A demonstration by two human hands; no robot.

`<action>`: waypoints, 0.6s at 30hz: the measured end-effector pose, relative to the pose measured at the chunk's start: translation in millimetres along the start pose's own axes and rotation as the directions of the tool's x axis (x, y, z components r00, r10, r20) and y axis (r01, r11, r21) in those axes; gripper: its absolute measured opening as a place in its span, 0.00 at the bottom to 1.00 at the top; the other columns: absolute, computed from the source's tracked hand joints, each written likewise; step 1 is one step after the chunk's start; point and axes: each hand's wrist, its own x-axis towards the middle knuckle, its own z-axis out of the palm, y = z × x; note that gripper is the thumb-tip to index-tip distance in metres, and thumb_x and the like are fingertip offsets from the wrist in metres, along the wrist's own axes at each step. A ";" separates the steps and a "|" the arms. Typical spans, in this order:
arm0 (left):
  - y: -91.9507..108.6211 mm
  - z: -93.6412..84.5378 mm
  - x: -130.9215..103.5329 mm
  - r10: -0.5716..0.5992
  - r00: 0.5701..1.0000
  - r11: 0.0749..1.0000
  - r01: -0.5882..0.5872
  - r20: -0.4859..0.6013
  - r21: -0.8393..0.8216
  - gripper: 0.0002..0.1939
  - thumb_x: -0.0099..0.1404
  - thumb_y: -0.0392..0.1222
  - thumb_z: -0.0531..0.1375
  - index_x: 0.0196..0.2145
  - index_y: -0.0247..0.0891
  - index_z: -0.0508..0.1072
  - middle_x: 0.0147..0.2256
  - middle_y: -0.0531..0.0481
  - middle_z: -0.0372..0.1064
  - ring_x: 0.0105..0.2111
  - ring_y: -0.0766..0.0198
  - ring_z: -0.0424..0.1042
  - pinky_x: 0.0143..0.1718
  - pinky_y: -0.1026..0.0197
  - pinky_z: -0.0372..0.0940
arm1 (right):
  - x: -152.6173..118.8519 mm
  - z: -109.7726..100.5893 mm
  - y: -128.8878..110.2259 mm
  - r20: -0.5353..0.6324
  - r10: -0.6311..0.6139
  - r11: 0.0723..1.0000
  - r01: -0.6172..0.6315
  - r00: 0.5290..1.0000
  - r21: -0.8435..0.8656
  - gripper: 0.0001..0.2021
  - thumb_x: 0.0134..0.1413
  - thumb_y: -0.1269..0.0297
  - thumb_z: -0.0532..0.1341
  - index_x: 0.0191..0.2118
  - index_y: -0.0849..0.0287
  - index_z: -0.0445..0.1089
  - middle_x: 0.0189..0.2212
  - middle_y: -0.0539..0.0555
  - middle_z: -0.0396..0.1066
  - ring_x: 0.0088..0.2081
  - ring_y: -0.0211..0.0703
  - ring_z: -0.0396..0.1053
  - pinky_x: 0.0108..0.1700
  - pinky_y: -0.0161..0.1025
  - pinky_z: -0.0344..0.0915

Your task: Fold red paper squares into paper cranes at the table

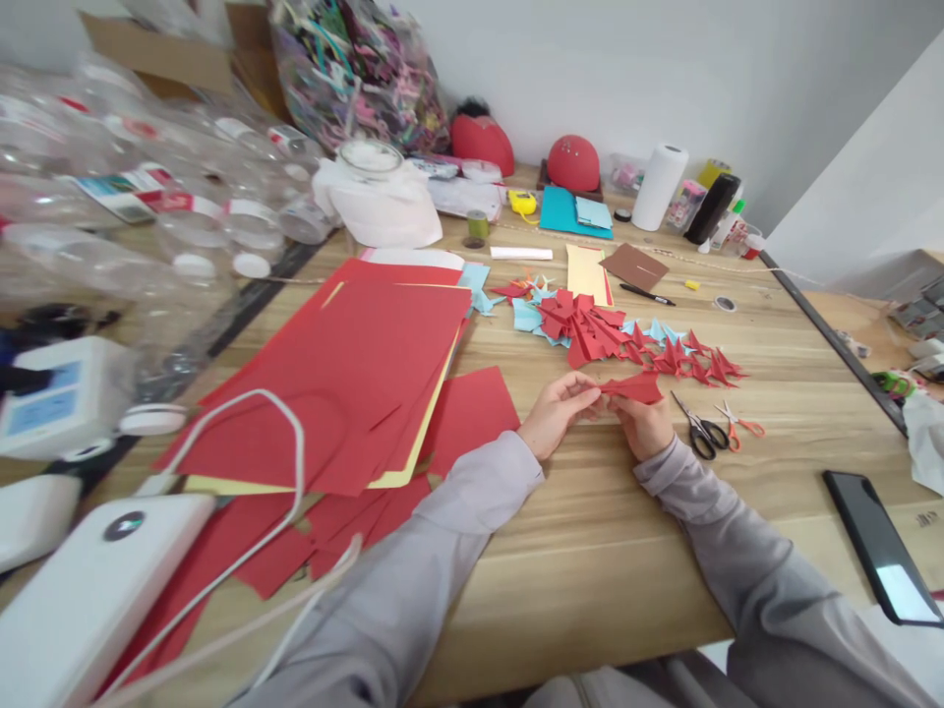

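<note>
On the far left, clear bottles [184, 216] lie heaped, with a white device [66, 393] in front of them. Nearer, a power bank [110, 590] trails a white cable [299, 433] that loops over the red sheets [354, 364]. These sheets are stacked with yellow edges showing, and loose red pieces [272, 560] stick out beneath their near side. Behind the stack stands a white bag [387, 206] with a glass lid on it.

The left hand [555, 415] pinches one end of the folded red paper [635, 388] between thumb and fingers. The paper is held just above the worktop [575, 551], in front of the pile of red folded shapes [586, 329], which has blue ones mixed in. Behind that pile are a yellow tape measure [523, 203], blue sheets [571, 214], cream sheets [588, 275], a brown card [634, 265] and a black pen [647, 294].

The right hand [647, 425] grips the paper's other end, its fingers closed and partly hidden. Just beside it, on the right, lie black scissors [704, 433] and orange scissors [737, 426], both slightly open. A white roll [660, 187] and a black bottle [712, 209] stand at the back, and a phone [881, 546] lies near the right edge.
</note>
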 end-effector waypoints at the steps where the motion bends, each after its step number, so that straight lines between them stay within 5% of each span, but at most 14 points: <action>1: 0.5 -0.4 0.6 -0.016 1.000 1.000 0.015 -0.007 -0.025 0.13 0.50 0.42 0.66 0.31 0.35 0.68 0.24 0.53 0.68 0.25 0.69 0.67 0.28 0.65 0.62 | -0.6 -1.4 1.7 -0.009 -0.052 0.997 0.051 0.999 -0.063 0.05 0.33 0.70 0.67 0.22 0.59 0.70 0.21 0.49 0.70 0.25 0.38 0.65 0.31 0.38 0.63; 6: 4.4 -4.8 4.1 -0.028 0.997 0.990 0.018 -0.067 -0.138 0.11 0.46 0.36 0.65 0.28 0.33 0.68 0.17 0.55 0.64 0.19 0.72 0.64 0.23 0.67 0.60 | -6.9 -12.0 -0.3 0.088 -0.286 0.880 0.298 0.954 -0.371 0.09 0.38 0.65 0.66 0.31 0.56 0.72 0.30 0.52 0.74 0.33 0.44 0.69 0.39 0.43 0.66; 11: 6.2 -9.6 6.8 -0.027 0.987 0.981 -0.004 -0.158 -0.196 0.08 0.46 0.34 0.63 0.27 0.33 0.70 0.16 0.57 0.61 0.18 0.74 0.61 0.23 0.68 0.60 | -17.2 -16.2 -11.9 0.293 -0.481 0.590 0.552 0.826 -0.589 0.02 0.43 0.69 0.63 0.24 0.58 0.69 0.21 0.49 0.67 0.24 0.37 0.64 0.29 0.36 0.63; 15: 7.0 -11.4 9.4 -0.030 0.978 0.969 -0.022 -0.205 -0.247 0.14 0.47 0.34 0.62 0.35 0.34 0.70 0.17 0.57 0.62 0.18 0.73 0.62 0.25 0.67 0.61 | -21.8 -14.6 -6.4 0.255 -0.460 0.552 0.499 0.851 -0.668 0.04 0.44 0.69 0.61 0.22 0.58 0.67 0.17 0.48 0.66 0.20 0.35 0.62 0.25 0.34 0.62; 18: 7.3 -13.1 12.3 -0.004 0.970 0.959 -0.066 -0.244 -0.277 0.18 0.48 0.35 0.60 0.40 0.35 0.68 0.18 0.58 0.62 0.18 0.72 0.62 0.24 0.67 0.58 | -17.5 -15.7 3.3 0.017 -0.450 0.662 0.347 0.893 -0.664 0.04 0.43 0.65 0.62 0.25 0.59 0.69 0.18 0.49 0.69 0.20 0.37 0.65 0.25 0.35 0.64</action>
